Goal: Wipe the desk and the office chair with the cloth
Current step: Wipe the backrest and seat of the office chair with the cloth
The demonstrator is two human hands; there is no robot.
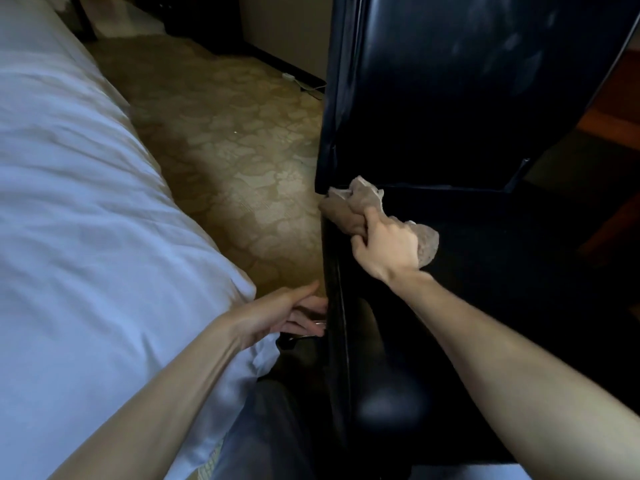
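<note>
1. The right hand [384,245] has its fingers curled tightly round a bunched beige cloth [360,202]. Part of the cloth sticks out ahead of the knuckles and another lump shows behind the hand, on the far side of the palm.
2. The cloth is pressed on the black office chair [485,254], at the left rear corner of the seat. This is where the seat meets the bottom of the backrest [450,81]. The front fold of the cloth touches the lower left edge of the backrest.
3. The backrest stands upright and is glossy black, with faint pale smears high up on its right side.
4. The left hand [287,315] reaches to the left side of the seat, lower down than the cloth. Its fingers are stretched out and loosely spread, holding nothing. The fingertips lie against or just beside the seat's side edge; contact cannot be told for certain. Something small and shiny sits just under those fingers, too dim to name.
5. A bed with a white duvet [86,202] fills the left of the view, and the left forearm lies over its corner.
6. Tan patterned carpet [235,140] runs between the bed and the chair.
7. A small white plug [288,76] with a cord lies on the carpet near the far wall.
8. Reddish-brown wood [616,98] shows beyond the chair at the right; what it belongs to is unclear.
</note>
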